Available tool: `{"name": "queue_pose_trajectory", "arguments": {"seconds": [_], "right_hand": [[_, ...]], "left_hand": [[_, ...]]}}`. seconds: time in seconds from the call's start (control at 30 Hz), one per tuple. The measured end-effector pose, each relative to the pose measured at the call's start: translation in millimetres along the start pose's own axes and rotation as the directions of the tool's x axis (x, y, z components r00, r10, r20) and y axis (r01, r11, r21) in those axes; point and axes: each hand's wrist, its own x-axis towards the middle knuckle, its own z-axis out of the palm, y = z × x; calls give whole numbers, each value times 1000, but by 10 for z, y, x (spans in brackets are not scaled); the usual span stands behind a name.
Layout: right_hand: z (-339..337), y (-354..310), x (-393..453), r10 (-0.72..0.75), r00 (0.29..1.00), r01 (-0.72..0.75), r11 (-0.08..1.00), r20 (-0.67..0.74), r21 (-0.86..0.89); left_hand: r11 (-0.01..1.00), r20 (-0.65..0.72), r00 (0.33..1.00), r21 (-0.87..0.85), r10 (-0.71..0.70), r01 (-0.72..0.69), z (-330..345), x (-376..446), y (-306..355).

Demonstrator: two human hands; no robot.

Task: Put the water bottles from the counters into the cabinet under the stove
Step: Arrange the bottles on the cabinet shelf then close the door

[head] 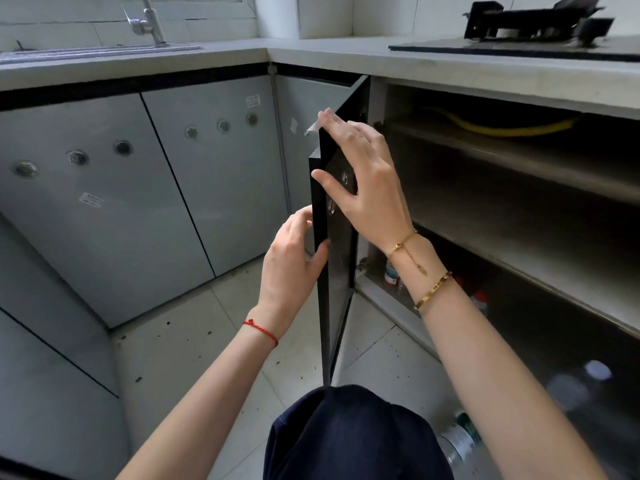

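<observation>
Your left hand grips the flat dark cabinet door by its edge; your right hand rests spread on it. Clear plastic water bottles lie at five o'clock, more at the cabinet's three-o'clock floor. The counters look cleared, so closing probably remains.

Glossy black cabinet door, matt grey counter, shiny metal faucet, clear plastic bottle

At five o'clock a clear bottle lies half hidden behind the right forearm, with blurred bottles in the dark cabinet.
</observation>
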Motion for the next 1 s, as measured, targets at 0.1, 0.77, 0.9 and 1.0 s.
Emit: {"name": "queue_pose_trajectory", "arguments": {"seconds": [0.1,0.77,0.9,1.0], "right_hand": [[-109,55,-152,55,998,-54,998,-35,27],[-722,1004,-2119,529,845,-472,806,76,-358],[-713,1215,-2930,655,741,-542,715,152,-441],[-687,1331,-3563,748,633,-590,634,201,-499]], "left_hand": [[999,-3,1000,-47,12,-12,65,-38,80],[905,466,802,-376,373,-202,1222,-646,604],[926,628,707,-363,325,-104,1723,-974,401],[937,718,617,-334,323,-101,2126,-1294,233]]}}
